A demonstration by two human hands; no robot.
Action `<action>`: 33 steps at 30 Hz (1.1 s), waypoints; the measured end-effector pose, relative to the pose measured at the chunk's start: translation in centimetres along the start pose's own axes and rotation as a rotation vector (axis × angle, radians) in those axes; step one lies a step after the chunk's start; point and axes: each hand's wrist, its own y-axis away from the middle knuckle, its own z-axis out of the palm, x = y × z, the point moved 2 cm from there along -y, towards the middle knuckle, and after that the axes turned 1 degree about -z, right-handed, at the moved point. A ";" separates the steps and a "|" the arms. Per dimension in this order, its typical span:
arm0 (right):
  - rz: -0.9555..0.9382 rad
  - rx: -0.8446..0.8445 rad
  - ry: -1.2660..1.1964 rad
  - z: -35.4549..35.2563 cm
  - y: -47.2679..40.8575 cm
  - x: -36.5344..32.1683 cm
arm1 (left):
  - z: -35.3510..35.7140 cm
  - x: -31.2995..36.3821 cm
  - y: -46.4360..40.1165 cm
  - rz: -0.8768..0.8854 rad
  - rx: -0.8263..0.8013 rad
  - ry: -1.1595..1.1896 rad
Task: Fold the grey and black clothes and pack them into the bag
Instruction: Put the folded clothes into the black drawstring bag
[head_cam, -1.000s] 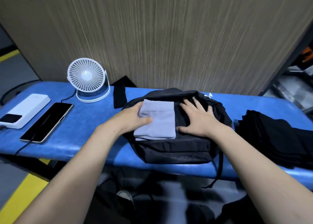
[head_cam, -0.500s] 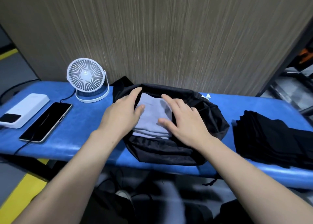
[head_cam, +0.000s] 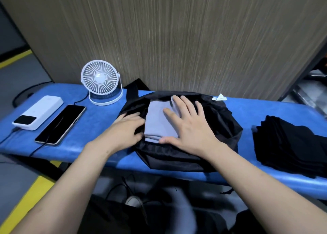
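Observation:
A black bag (head_cam: 223, 127) lies open on the blue table (head_cam: 99, 120). Inside its mouth sits the folded grey cloth (head_cam: 156, 122). My right hand (head_cam: 189, 124) lies flat on the grey cloth with fingers spread and straight, pressing it down. My left hand (head_cam: 125, 129) is at the cloth's left edge, fingers reaching onto the bag's dark rim; its fingertips are blurred. A stack of folded black clothes (head_cam: 290, 145) rests on the table to the right of the bag, apart from both hands.
A white desk fan (head_cam: 100, 83) stands behind the bag's left side. A white power bank (head_cam: 39, 111) and a phone (head_cam: 61, 124) with cables lie at the left. A wood-grain wall rises directly behind the table. A small white tag (head_cam: 220, 97) lies at the bag's back.
The grey cloth has gone from on top of the bag down into its open mouth. My right hand moved onto the cloth and my left hand slid off to the bag's left rim.

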 end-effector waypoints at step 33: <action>0.034 0.169 -0.900 -0.9 -0.7 1.8 | -2.9 5.9 -1.9 0.317 0.511 0.255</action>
